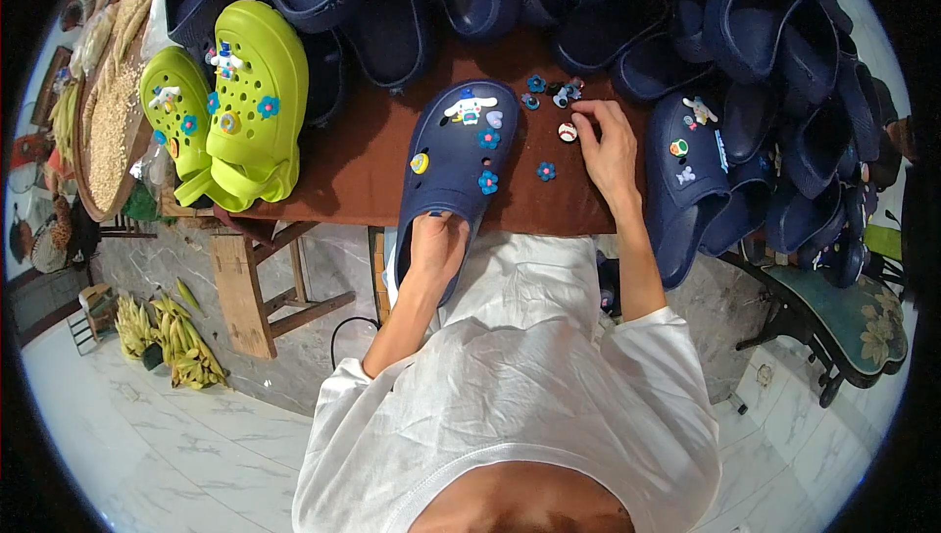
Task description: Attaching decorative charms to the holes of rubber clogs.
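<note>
Brown worktop crowded with navy clogs | left hand grips heel of navy clog, fingers clenched on it | right hand, fingers pinching at round charm beside loose charms | step: choosing a charm; next calls for pressing it into a hole.

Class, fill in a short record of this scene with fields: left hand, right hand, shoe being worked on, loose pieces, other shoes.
left hand: grips the heel end of the navy clog
right hand: fingertips on a small round charm
navy clog: on the brown table, charms already on top
loose charms: on the table beside the right hand
other shoes: green clogs at left, navy pile behind
</note>
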{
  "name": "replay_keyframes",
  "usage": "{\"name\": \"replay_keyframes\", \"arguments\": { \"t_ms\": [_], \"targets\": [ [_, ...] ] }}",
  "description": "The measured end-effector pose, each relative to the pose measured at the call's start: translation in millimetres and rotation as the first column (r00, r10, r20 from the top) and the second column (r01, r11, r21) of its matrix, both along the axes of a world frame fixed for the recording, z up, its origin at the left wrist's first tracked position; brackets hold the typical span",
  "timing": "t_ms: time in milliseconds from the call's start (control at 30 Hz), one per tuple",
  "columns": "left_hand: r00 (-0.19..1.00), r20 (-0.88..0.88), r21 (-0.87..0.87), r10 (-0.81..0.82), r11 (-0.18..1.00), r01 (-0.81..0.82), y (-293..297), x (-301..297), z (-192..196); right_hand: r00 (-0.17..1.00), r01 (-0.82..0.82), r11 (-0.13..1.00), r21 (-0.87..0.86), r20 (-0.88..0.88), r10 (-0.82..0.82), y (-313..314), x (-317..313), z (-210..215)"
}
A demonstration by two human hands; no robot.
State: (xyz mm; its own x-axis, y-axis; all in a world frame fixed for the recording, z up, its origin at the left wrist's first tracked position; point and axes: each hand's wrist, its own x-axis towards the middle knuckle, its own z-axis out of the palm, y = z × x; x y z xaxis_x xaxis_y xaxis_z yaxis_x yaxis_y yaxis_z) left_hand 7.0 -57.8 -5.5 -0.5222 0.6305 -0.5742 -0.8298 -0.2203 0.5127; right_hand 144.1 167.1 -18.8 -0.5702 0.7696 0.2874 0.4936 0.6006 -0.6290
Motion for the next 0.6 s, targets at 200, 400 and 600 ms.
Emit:
{"name": "replay_keyframes", "arguments": {
  "t_ms": [200,400,600],
  "targets": [
    [0.999,-0.037,0.033,-0.007,0.999,0.008,3.5,1.4,-3.2,1.000,0.026,0.999,0.047,0.001,-0.026,1.3,-18.0,-8.0],
    [0.999,-0.041,0.079,-0.010,0.997,0.013,3.0,0.7,-6.2,0.997,-0.059,0.998,-0.012,-0.053,0.059,-12.4,-16.3,-3.8],
    [0.999,-0.041,0.113,-0.032,0.993,0.037,2.7,0.7,-3.7,0.991,0.079,0.995,0.058,-0.114,-0.072,12.4,-12.7,-5.9]
  ]
}}
